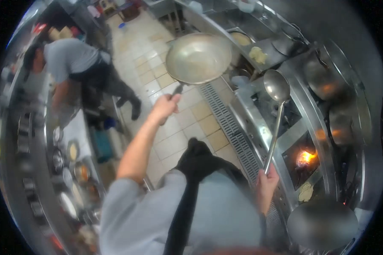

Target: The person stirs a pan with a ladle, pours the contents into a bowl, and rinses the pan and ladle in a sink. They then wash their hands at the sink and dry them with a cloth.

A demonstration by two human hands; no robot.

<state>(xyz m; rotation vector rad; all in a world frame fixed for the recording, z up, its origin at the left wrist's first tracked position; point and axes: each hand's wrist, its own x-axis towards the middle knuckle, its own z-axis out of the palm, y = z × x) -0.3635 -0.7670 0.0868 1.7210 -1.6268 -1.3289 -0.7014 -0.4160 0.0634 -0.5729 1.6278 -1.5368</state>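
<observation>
My left hand (pixel 167 108) is closed around the dark handle of a wide metal wok (pixel 198 59), held out over the tiled floor. Its shiny inside faces up, and I make out no food in it. Lower on the right, my right hand (pixel 267 187) grips the end of a long-handled steel ladle (pixel 277 86). The ladle's bowl points away from me, above the cooking range. Beside the right hand, an orange flame (pixel 306 157) burns in an uncovered burner opening.
A blurred round metal pan (pixel 322 224) sits at the lower right. Steel pans (pixel 323 76) line the range's back. A co-worker (pixel 74 59) bends over the left counter, which holds several bowls and dishes (pixel 81 173). A floor drain grate (pixel 225 112) runs along the range.
</observation>
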